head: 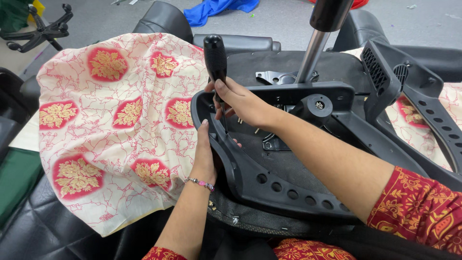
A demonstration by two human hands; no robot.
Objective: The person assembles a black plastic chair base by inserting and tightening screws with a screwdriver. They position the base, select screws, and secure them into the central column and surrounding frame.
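My right hand point(239, 100) is closed around a screwdriver point(216, 62) with a black handle, tip down on the black plastic chair part point(269, 183). My left hand point(206, 147) is open, pressing flat on the part's curved edge. A flowered cloth point(110, 125) lies just beside it.

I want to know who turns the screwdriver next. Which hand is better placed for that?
The right hand: it already wraps the black screwdriver handle, tip down at the plastic armrest bracket. The left hand only steadies the bracket's edge.
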